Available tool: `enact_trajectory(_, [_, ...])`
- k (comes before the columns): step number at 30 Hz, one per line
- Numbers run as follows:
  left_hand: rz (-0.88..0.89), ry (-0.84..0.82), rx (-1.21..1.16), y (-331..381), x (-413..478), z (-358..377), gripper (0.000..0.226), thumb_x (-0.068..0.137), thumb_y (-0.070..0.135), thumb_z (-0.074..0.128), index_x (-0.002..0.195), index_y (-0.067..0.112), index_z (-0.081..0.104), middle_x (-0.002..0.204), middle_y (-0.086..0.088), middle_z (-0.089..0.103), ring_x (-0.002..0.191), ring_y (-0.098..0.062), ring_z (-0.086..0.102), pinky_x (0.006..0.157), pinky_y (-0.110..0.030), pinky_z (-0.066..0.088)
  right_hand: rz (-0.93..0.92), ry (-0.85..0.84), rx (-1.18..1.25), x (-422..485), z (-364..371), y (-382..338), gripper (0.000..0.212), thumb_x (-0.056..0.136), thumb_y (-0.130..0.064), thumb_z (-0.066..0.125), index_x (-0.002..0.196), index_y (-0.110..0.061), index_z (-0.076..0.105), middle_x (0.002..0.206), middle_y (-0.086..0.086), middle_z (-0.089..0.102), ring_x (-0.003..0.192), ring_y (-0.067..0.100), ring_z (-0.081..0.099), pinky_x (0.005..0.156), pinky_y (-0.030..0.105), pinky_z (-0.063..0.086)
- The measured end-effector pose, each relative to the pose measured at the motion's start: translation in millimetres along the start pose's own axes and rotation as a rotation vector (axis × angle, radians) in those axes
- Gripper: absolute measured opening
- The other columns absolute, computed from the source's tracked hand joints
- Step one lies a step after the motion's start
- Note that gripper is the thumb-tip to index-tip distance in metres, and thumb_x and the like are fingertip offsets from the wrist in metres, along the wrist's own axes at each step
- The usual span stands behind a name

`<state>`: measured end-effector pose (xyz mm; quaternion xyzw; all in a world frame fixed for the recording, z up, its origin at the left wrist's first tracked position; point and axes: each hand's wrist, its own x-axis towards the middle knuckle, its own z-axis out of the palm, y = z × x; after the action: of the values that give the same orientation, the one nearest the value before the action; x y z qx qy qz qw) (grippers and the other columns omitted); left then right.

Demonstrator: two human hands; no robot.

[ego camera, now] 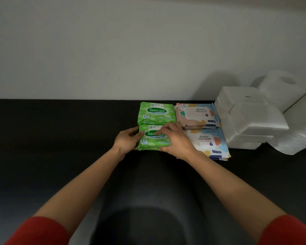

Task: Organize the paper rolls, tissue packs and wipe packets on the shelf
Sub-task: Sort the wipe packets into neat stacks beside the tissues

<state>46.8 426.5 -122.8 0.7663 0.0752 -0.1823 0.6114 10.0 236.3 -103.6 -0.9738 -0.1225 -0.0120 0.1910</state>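
Midway along the shelf [60, 131], left hand [126, 140] and right hand [177, 140] grip the front green wipe pack [151, 142] by its ends, fingers curled. Second green pack [156, 113] touches behind; patterned packs [196, 114], tissue packs [254, 119], paper rolls [281, 89] rightward.

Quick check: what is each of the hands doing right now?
Left hand: grips the left end of the near green plastic wipe packet.
Right hand: holds the same packet's right end.

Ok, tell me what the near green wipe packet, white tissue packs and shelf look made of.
The near green wipe packet: likely thin glossy plastic film, printed and slightly wrinkled. The white tissue packs: soft paper, possibly under clear wrap; faint sheen, unsure. The shelf: dark matte surface, material unclear.
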Motion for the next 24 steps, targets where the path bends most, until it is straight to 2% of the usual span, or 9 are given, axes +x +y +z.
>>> enact_trajectory(2, [-0.006,0.028,0.041,0.5,1.9,-1.1,0.048,0.089,0.035,0.063,0.133,0.023,0.052,0.115,-0.003,0.067,0.095,-0.015,0.067,0.074,-0.028,0.056,0.001,-0.013,0.002,0.2,-1.0,0.0,0.057,0.070,-0.029,0.079,0.123,-0.023,0.059,0.126,0.000,0.045,0.122,0.019,0.037,0.102,0.029,0.033])
enact_trajectory(5, [0.022,0.158,0.203,10.6,8.9,-4.6,0.057,0.087,0.048,0.060,0.136,0.020,0.050,0.128,-0.001,0.059,0.111,-0.019,0.060,0.095,-0.037,0.050,0.020,-0.011,0.019,0.1,-6.1,1.8,0.063,0.066,-0.044,0.081,0.123,-0.026,0.058,0.126,-0.002,0.046,0.122,0.016,0.038,0.102,0.031,0.035])
enact_trajectory(7, [0.051,0.210,0.271,22.5,14.7,-5.8,0.059,0.090,0.048,0.056,0.139,0.015,0.046,0.135,-0.003,0.054,0.120,-0.022,0.053,0.102,-0.035,0.043,0.054,0.062,0.067,-0.6,-10.3,3.7,0.062,0.067,-0.049,0.079,0.121,-0.026,0.059,0.124,-0.003,0.048,0.121,0.014,0.040,0.100,0.027,0.033])
enact_trajectory(10, [0.089,0.190,0.280,35.1,30.6,-4.6,0.058,0.093,0.044,0.052,0.138,0.008,0.047,0.139,-0.008,0.051,0.128,-0.023,0.047,0.108,-0.035,0.035,0.102,0.156,0.133,-1.7,-13.8,10.6,0.057,0.070,-0.046,0.078,0.118,-0.021,0.060,0.121,-0.003,0.049,0.119,0.011,0.038,0.093,0.020,0.027])
enact_trajectory(12, [0.076,0.162,0.245,39.8,38.4,-0.6,0.047,0.095,0.041,0.048,0.128,0.008,0.058,0.130,-0.008,0.059,0.121,-0.024,0.053,0.106,-0.036,0.039,0.139,0.186,0.145,-2.4,-13.5,16.2,0.049,0.077,-0.043,0.073,0.117,-0.018,0.060,0.119,-0.003,0.049,0.116,0.010,0.039,0.092,0.021,0.029])
enact_trajectory(15, [0.040,0.138,0.157,41.3,43.6,7.9,0.037,0.097,0.034,0.049,0.111,0.006,0.068,0.111,-0.011,0.068,0.105,-0.026,0.062,0.098,-0.038,0.046,0.225,0.248,0.209,1.3,-13.6,24.0,0.033,0.090,-0.026,0.061,0.119,-0.012,0.057,0.120,0.003,0.052,0.116,0.017,0.044,0.091,0.021,0.031])
enact_trajectory(17, [0.037,0.142,0.138,39.7,45.2,9.7,0.035,0.097,0.032,0.050,0.109,0.005,0.069,0.107,-0.009,0.068,0.102,-0.025,0.063,0.096,-0.037,0.047,0.278,0.238,0.243,6.6,-15.7,25.4,0.032,0.095,-0.018,0.051,0.126,-0.010,0.053,0.124,0.007,0.052,0.118,0.021,0.044,0.091,0.021,0.030])
enact_trajectory(21, [0.036,0.140,0.128,37.7,46.1,7.7,0.032,0.096,0.030,0.052,0.110,0.006,0.068,0.103,-0.006,0.067,0.098,-0.021,0.063,0.092,-0.033,0.048,0.270,0.145,0.237,17.9,-18.5,19.8,0.040,0.099,-0.015,0.041,0.139,-0.009,0.044,0.142,0.009,0.045,0.132,0.025,0.036,0.108,0.030,0.026])
enact_trajectory(24, [0.052,0.130,0.113,36.3,44.7,7.1,0.032,0.096,0.029,0.052,0.115,0.008,0.067,0.102,-0.003,0.067,0.098,-0.019,0.064,0.091,-0.030,0.048,0.249,0.112,0.208,22.7,-14.6,15.3,0.040,0.101,-0.016,0.039,0.139,-0.008,0.044,0.144,0.009,0.044,0.136,0.024,0.034,0.111,0.026,0.021])
